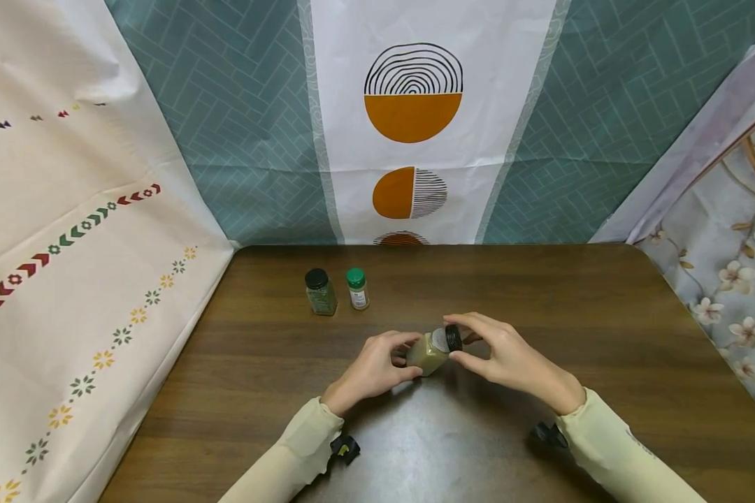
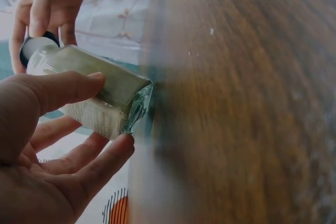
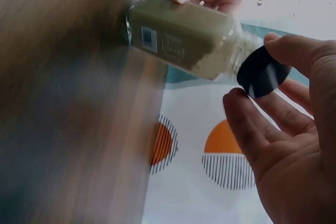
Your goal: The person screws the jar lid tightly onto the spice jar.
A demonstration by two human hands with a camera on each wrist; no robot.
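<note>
A glass spice jar of pale green-brown powder is tilted over the table, its neck pointing right and up. My left hand grips its body, thumb on the near side and fingers on the far side. At the neck is a black cap, which my right hand pinches between thumb and fingers. In the right wrist view, the cap lies right at the mouth, and a small printed label shows on the jar. The jar's square glass base faces the table in the left wrist view.
Farther back on the left stand a black-capped jar of green herbs and a smaller green-capped spice bottle. The brown wooden table ends at a patterned cloth behind. Light cloths hang along both sides.
</note>
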